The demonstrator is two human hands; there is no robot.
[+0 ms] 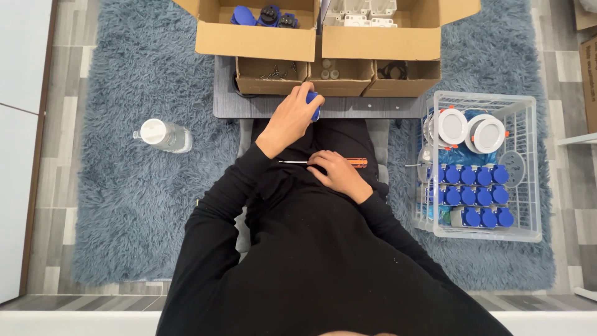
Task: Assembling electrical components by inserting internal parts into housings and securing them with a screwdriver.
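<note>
Right hand [339,174] fingers wrap an orange-handled screwdriver [351,162]; left hand [292,118] fingers clasp a blue part [316,106].

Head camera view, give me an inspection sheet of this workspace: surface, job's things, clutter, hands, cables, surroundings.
Surface: small dark grey table on a shaggy blue-grey rug.
Job's things: blue plastic part on the table edge; orange-handled screwdriver lying across the lap.
Clutter: two large open cardboard boxes, one with blue parts, one with white parts; three small cardboard trays of screws and small fittings.
Hands: left hand closed over the blue part; right hand resting on the screwdriver.
Cables: nothing seen for sure.
Surroundings: white wire basket with blue capped parts and round white fittings; clear plastic bottle with white cap on the rug; wood-pattern floor.
</note>
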